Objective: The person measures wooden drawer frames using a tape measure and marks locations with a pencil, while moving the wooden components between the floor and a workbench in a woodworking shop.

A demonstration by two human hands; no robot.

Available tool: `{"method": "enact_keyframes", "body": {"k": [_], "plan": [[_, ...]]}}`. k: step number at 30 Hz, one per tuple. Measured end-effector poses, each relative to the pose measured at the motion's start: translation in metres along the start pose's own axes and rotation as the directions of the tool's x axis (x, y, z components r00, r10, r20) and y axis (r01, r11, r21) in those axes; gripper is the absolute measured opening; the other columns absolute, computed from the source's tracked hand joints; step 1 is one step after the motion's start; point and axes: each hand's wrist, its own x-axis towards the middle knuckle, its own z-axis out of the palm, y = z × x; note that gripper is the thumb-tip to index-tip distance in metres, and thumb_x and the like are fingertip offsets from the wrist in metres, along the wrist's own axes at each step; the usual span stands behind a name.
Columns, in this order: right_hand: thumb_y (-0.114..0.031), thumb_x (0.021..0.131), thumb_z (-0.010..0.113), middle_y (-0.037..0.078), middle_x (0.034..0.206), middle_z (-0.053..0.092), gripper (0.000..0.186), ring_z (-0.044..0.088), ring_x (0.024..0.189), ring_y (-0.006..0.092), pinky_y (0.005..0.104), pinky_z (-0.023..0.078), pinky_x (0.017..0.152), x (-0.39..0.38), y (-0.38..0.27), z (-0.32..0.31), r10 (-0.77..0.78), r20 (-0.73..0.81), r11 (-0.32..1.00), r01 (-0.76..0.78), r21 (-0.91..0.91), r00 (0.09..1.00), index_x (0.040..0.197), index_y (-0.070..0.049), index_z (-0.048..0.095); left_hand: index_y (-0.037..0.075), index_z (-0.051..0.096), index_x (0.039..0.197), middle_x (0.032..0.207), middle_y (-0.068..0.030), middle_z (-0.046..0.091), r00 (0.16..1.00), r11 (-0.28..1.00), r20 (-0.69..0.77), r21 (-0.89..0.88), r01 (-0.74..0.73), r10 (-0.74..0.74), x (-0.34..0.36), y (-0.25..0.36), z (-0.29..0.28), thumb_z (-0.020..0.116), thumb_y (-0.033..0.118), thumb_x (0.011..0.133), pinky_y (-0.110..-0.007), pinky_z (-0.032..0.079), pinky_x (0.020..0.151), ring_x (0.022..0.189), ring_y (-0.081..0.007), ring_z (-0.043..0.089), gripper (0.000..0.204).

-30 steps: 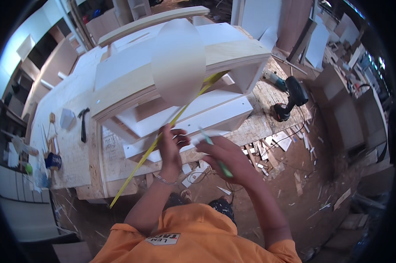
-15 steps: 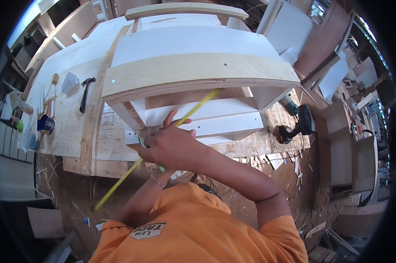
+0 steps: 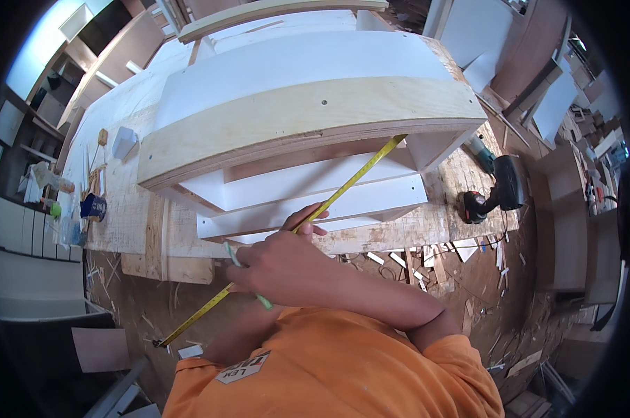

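Note:
A yellow tape measure (image 3: 356, 177) slants across the front of a white-and-plywood cabinet frame (image 3: 315, 104). Its upper end reaches under the top plywood rail at the right; the lower end hangs past the bench at the left. The fingers of my left hand (image 3: 306, 219) are closed around the blade in front of the frame's lower board. Crossed over the left wrist, my right hand (image 3: 276, 261) covers part of the blade. It grips a slim green-and-white stick (image 3: 232, 255), perhaps a pencil; whether it also holds the tape I cannot tell.
On the worn workbench (image 3: 370, 240), a cordless drill (image 3: 492, 191) lies right of the frame beside a teal power tool (image 3: 480, 152). At the left stand a white block-shaped container (image 3: 125, 142) and a dark blue cup (image 3: 92, 206). Wood offcuts (image 3: 437, 268) litter the floor.
Both hands have drawn back from the frame toward my body. More of the blade shows beyond my left fingers, its upper end farther right. The view has shifted, and the frame now hides the hammer.

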Motion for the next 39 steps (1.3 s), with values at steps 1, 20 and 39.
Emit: {"method": "enact_keyframes", "body": {"k": [1,20,39], "plan": [[-0.031,0.085,0.068,0.007,0.076,0.060,0.024,0.065,0.064,0.0278,0.0422,0.051,0.059,-0.002,0.002,-0.002,0.027,-0.027,1.000,-0.028,-0.015,0.999,0.086,-0.007,0.064,0.003,0.049,0.132,0.116,-0.0151,0.063,1.000,1.000,0.016,-0.010,-0.024,0.024,0.009,0.001,0.004,0.054,0.025,0.103,-0.035,0.054,0.084,0.107,-0.0165,0.060,0.037],[-0.014,0.083,0.069,0.008,0.077,0.062,0.003,0.064,0.076,0.0302,0.0419,0.050,0.073,-0.041,0.080,-0.060,0.423,-0.212,0.747,-0.472,-0.468,0.881,0.083,-0.012,0.067,0.008,0.067,0.118,0.100,-0.0093,0.073,0.974,0.995,0.205,-0.054,-0.083,0.093,-0.038,0.095,-0.016,0.061,0.019,0.098,-0.037,0.054,0.081,0.088,-0.0240,0.069,0.024],[-0.011,0.085,0.073,0.017,0.100,0.068,0.020,0.064,0.093,0.0357,0.0445,0.051,0.084,-0.078,0.073,-0.083,0.441,-0.474,0.646,-0.636,-0.422,0.762,0.102,-0.001,0.067,0.007,0.069,0.099,0.088,-0.0066,0.065,0.853,0.709,-0.208,0.665,-0.235,0.478,-0.013,0.076,-0.090,0.068,0.006,0.086,-0.038,0.053,0.073,0.084,-0.0262,0.064,0.013]]}}
